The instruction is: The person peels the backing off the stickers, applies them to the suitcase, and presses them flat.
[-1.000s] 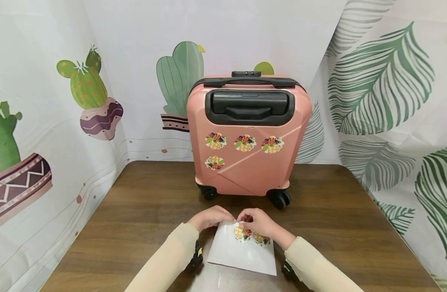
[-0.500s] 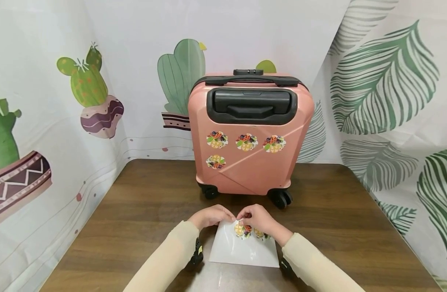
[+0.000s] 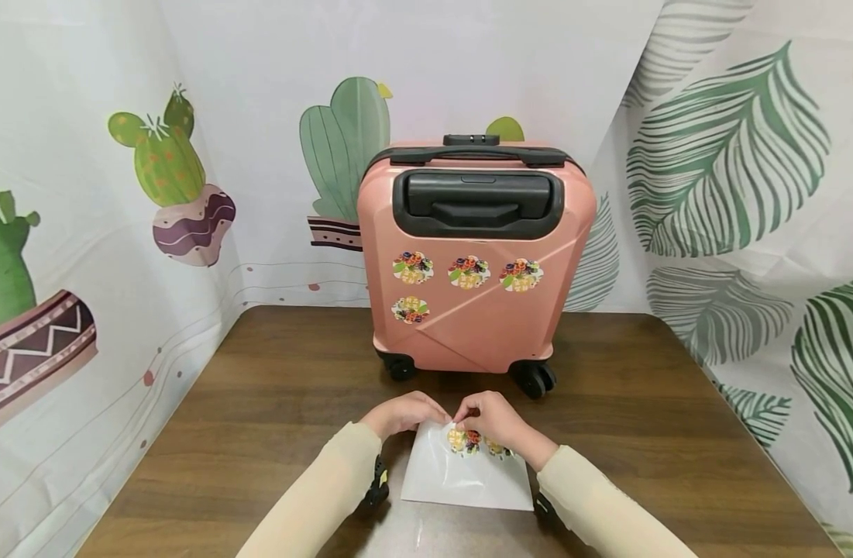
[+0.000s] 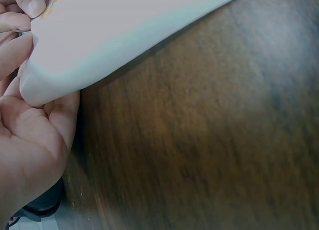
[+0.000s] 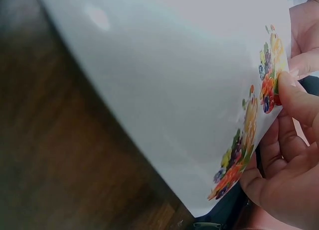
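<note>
A white sticker sheet (image 3: 461,484) is held by its far edge between both hands, in front of the suitcase. Two round fruit-print stickers (image 5: 269,73) remain visible near that edge, partly under the right fingers in the head view. My left hand (image 3: 407,413) grips the far left corner, its fingers and thumb curled about the paper (image 4: 75,46). My right hand (image 3: 494,418) pinches at the same edge, thumb on top beside one sticker and the other fingers behind the sheet. Fingertips of both hands almost meet there.
A pink suitcase (image 3: 482,333) with black wheels stands upright on the brown wooden table (image 3: 259,434), just beyond the hands. Several fruit-print stickers (image 3: 469,273) are on its front, under the black handle recess. A white printed cloth (image 3: 259,155) hangs behind and at the sides.
The sheet's near right corner has shifted slightly away from the person, so its near edge lies more level. Both hands stay at the far edge, the right hand slightly farther up.
</note>
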`<state>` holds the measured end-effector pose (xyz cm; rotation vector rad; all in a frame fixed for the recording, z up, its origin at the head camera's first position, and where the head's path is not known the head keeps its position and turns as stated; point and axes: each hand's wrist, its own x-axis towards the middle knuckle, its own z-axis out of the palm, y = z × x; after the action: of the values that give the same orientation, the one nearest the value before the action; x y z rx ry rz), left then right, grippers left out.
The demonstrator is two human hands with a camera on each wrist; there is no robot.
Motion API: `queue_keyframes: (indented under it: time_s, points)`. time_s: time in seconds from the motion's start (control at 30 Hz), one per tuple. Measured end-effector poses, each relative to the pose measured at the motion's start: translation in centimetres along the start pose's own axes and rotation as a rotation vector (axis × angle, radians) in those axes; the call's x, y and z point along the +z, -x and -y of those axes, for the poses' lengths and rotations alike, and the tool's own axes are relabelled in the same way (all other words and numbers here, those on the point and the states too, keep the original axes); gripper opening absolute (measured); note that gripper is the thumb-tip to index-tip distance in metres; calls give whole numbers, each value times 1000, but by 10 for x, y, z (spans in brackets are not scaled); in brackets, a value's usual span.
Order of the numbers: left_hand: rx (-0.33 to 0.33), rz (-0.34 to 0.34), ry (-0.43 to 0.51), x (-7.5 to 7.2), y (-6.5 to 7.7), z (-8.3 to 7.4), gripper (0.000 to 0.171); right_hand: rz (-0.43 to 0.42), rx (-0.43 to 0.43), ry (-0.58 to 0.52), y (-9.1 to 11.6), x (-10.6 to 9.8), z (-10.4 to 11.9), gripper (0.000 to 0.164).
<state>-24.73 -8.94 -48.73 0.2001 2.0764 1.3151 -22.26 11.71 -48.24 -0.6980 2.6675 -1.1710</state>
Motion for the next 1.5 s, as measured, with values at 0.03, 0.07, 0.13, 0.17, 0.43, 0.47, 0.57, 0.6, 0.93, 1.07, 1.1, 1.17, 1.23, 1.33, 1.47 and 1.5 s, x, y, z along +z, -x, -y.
queue_keyframes:
  time_s: [0.03, 0.07, 0.13, 0.17, 0.43, 0.47, 0.57, 0.6, 0.93, 1.07, 1.1, 1.17, 1.23, 1.33, 1.47, 1.5]
  points:
    - [3, 1, -3, 0, 0, 0, 31, -1, -3, -4, 0, 0, 0, 5]
    - [5, -1, -2, 0, 0, 0, 31, -2, -7, -7, 1, 0, 0, 5]
    - [8, -7, 0, 1, -1, 0, 31, -6, -14, -10, 1, 0, -1, 4]
    - [7, -11, 0, 1, -1, 0, 31, -7, -18, -11, 1, 0, -1, 4]
    - [5, -21, 16, 2, -2, 2, 31, -8, -30, -31, 2, 1, -4, 4]
    - [8, -21, 18, 2, -2, 2, 31, -7, -29, -37, 2, 0, -4, 4]
    - [16, -25, 17, 2, -2, 2, 31, -4, -26, -61, 2, 0, -3, 5]
    - [16, -25, 19, 2, -2, 1, 31, -4, -23, -67, 3, 0, -2, 5]
    - [9, -35, 28, 2, 0, 0, 31, -6, -32, -77, 3, 2, -4, 4]
    - [10, -37, 21, 3, 0, 0, 30, -5, -32, -79, 3, 2, -4, 5]
    - [10, -37, 19, 3, 0, 0, 30, -7, -29, -80, 3, 3, -4, 5]
    - [6, -35, 13, 3, 0, 0, 30, -9, -36, -78, 3, 3, -5, 4]
    - [5, -34, 8, 2, 0, -1, 30, -14, -33, -76, 3, 3, -5, 5]
    - [0, -32, 4, 2, 0, -1, 30, -18, -29, -60, 3, 4, -4, 7]
    - [-11, -37, -7, 1, 0, -3, 30, -17, 1, -39, 2, 3, -3, 8]
    - [-17, -39, -10, 1, 0, -3, 31, -14, 2, -34, 2, 3, -2, 8]
